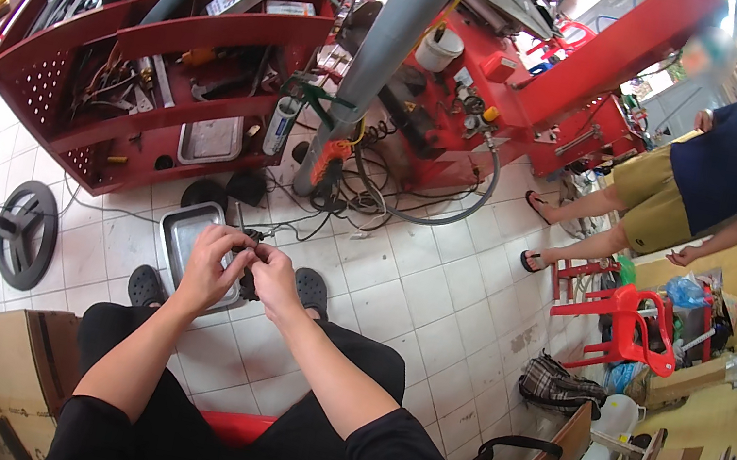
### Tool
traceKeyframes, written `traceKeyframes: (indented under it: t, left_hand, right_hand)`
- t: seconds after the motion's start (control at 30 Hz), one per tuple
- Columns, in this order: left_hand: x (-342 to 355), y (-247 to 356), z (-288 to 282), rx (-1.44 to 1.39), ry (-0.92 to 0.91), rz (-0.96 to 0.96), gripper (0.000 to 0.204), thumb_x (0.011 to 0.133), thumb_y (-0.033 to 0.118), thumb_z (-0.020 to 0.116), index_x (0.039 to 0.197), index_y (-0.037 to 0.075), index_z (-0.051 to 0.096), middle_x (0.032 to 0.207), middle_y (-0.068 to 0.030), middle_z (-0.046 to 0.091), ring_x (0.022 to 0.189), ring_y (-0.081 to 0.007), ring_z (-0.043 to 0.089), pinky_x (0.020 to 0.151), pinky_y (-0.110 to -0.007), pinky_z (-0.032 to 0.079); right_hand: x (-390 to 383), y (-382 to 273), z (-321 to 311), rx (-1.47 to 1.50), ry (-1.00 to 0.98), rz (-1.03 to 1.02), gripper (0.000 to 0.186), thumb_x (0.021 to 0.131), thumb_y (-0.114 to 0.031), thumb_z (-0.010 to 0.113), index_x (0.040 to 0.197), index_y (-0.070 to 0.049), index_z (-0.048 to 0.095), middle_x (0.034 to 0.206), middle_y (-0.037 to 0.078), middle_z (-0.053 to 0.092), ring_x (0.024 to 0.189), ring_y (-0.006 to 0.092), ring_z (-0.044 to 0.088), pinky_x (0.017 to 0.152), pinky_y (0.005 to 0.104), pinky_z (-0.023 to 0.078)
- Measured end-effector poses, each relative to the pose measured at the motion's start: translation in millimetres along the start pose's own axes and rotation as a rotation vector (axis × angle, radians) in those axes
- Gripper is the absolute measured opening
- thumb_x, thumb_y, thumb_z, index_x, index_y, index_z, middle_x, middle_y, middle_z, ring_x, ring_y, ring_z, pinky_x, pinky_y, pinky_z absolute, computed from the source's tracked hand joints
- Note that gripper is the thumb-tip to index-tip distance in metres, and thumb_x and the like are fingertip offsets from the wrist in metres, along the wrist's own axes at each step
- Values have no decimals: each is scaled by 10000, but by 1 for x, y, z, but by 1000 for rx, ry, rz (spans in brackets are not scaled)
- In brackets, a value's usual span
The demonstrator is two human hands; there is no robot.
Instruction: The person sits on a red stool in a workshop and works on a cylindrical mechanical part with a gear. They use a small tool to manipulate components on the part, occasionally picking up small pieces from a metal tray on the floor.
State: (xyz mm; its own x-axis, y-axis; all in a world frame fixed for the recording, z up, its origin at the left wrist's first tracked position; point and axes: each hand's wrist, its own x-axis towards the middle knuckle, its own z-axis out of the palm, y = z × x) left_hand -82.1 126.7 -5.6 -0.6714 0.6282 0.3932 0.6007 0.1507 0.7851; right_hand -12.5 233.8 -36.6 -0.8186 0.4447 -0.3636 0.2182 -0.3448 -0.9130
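Observation:
My left hand (213,264) and my right hand (275,283) meet in front of my knees, fingers closed and pinched together. Between and just below them shows a small dark part (248,286), mostly covered by the fingers; its kind I cannot make out. Beneath the hands a shallow metal tray (173,240) rests on the tiled floor between my feet. Both forearms reach in from the lower edge.
Ahead on the left stands a red tool cart (106,154) with tools, cans and a smaller tray. Cables (364,200) lie round a grey post (387,66). A pedestal fan (23,233) is at left, a red chair (632,331) at right. Another person (714,173) stands far right.

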Motion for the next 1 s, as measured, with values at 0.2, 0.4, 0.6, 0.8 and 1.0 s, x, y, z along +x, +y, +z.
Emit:
traceKeyframes:
  t: [0.2, 0.4, 0.6, 0.8, 1.0]
  left_hand:
    - [-5, 20, -20, 3, -97, 95, 135, 785, 77, 569, 896, 36, 634, 987, -115, 560, 939, -297, 521, 840, -389, 392]
    - [-27, 34, -32, -342, 319, -220, 123, 808, 67, 603, 868, 45, 498, 837, -38, 488, 775, -151, 473, 686, -258, 370]
    - [-69, 53, -29, -894, 49, -943, 251, 879, 279, 570, 1053, 104, 527, 895, 19, 568, 789, -74, 517, 635, -212, 369]
    - [-92, 17, -5, -1004, 197, -922, 295, 863, 278, 608, 997, 15, 603, 789, -20, 581, 694, -93, 498, 560, -230, 374]
    - [-102, 10, -3, -1132, 181, -908, 239, 844, 263, 652, 908, 35, 622, 692, 31, 530, 623, -60, 452, 547, -213, 379]
  right_hand:
    - [-26, -18, 3, 8, 24, 35, 131, 853, -66, 562, 912, 33, 624, 796, 43, 614, 714, 82, 530, 637, 242, 430]
    - [-51, -28, 7, 66, 61, -68, 105, 869, -127, 561, 907, -48, 619, 636, -41, 530, 446, 33, 416, 372, 196, 304]
    - [-87, -19, 28, 135, 122, -77, 101, 870, -124, 553, 889, -46, 614, 646, -37, 535, 455, 29, 422, 378, 189, 311]
    - [-89, 3, 54, 196, 144, -84, 125, 826, -85, 582, 935, -29, 610, 761, 23, 599, 616, 74, 538, 477, 208, 394]
    - [-80, 29, 42, 31, 150, -31, 295, 837, -106, 581, 1087, 44, 532, 840, 59, 624, 653, 111, 591, 433, 196, 409]
